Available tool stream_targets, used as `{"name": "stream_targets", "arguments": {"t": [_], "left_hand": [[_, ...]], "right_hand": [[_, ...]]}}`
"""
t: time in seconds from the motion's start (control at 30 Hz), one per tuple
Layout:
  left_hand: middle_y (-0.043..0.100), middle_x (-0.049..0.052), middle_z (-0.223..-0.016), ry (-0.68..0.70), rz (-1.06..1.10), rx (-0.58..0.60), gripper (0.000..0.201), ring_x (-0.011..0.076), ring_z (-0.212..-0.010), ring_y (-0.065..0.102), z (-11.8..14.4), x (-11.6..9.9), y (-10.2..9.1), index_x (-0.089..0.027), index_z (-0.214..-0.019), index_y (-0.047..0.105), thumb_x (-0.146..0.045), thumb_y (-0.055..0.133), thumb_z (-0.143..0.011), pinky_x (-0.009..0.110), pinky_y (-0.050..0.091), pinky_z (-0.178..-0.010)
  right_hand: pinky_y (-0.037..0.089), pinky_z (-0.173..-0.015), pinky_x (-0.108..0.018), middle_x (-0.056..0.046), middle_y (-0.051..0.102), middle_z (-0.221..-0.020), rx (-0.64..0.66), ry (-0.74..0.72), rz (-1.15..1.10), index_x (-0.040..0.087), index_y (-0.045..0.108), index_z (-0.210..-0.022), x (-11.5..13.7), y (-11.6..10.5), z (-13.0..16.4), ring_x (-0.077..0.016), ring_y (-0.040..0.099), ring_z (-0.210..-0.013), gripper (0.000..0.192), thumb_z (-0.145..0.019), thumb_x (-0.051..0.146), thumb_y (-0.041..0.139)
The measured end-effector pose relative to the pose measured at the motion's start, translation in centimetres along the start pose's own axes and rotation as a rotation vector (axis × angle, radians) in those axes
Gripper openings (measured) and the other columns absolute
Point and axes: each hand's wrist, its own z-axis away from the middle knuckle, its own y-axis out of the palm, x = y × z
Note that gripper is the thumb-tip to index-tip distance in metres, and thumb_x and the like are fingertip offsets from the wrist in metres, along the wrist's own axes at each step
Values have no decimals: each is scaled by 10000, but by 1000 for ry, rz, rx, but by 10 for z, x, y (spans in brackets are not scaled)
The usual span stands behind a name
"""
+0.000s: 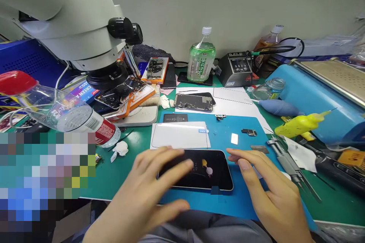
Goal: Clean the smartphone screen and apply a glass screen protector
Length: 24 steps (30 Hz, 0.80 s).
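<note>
Black glass glowing: the phone (199, 171) lies flat, screen lit, on the blue mat (228, 201). Left hand (148, 193) rests spread over the phone's left end, fingers loose, gripping nothing. Right hand (265, 186) hovers open at its right edge, fingertips just touching. Behind the phone sits a white film (179, 136); tweezers (288, 163) lie to its right.
</note>
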Motion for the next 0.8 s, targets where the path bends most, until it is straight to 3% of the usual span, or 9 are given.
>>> {"name": "stream_targets", "arguments": {"t": [0.1, 0.23, 0.43, 0.57, 0.7, 0.8], "left_hand": [[473, 39, -1646, -126, -60, 34, 766, 279, -1489, 308, 1, 14, 0, -275, -1638, 345, -527, 696, -1006, 391, 217, -1209], [555, -5, -1605, -56, -56, 130, 815, 277, -1431, 387, -10, 17, 2, -302, -1633, 334, -595, 708, -971, 429, 244, -1172], [583, 56, -1528, -59, 50, 201, 894, 306, -1402, 457, -34, 5, -1, -311, -1643, 282, -439, 813, -936, 511, 385, -1161], [536, 107, -1509, -82, 113, 213, 987, 346, -1374, 486, -39, -2, -3, -285, -1664, 267, -281, 860, -876, 537, 479, -1155], [512, 158, -1490, -60, 57, 122, 1047, 376, -1297, 567, -35, -10, -1, -263, -1711, 148, -153, 777, -882, 561, 569, -1078], [504, 149, -1457, -137, 99, -9, 997, 356, -1222, 635, -29, -15, -1, -309, -1704, 180, -228, 761, -898, 556, 608, -1019]], "right_hand": [[506, -1039, -252, 65, 774, -1153, 8, -4, -15, 367, 723, -1211, 0, 1, 1, -142, 714, -1073, 218, -1105, 314, 540], [511, -1069, -290, 49, 767, -1173, 25, 5, -20, 364, 708, -1239, 1, 3, 0, -162, 711, -1082, 221, -1105, 322, 538], [501, -1065, -280, 39, 763, -1149, 8, 20, -39, 361, 699, -1287, -1, 2, 1, -150, 705, -1105, 253, -1115, 317, 519], [514, -982, -262, 18, 748, -1162, -90, 23, -68, 335, 704, -1286, 2, 1, 3, -147, 694, -1114, 249, -1111, 290, 533], [525, -1002, -341, -23, 730, -1230, -273, -30, -70, 311, 678, -1346, 16, -2, 8, -186, 689, -1101, 296, -1090, 232, 553], [530, -1046, -411, -47, 681, -1386, -350, 105, -193, 346, 653, -1414, 36, -2, 14, -234, 683, -1169, 338, -1089, 329, 563]]}}
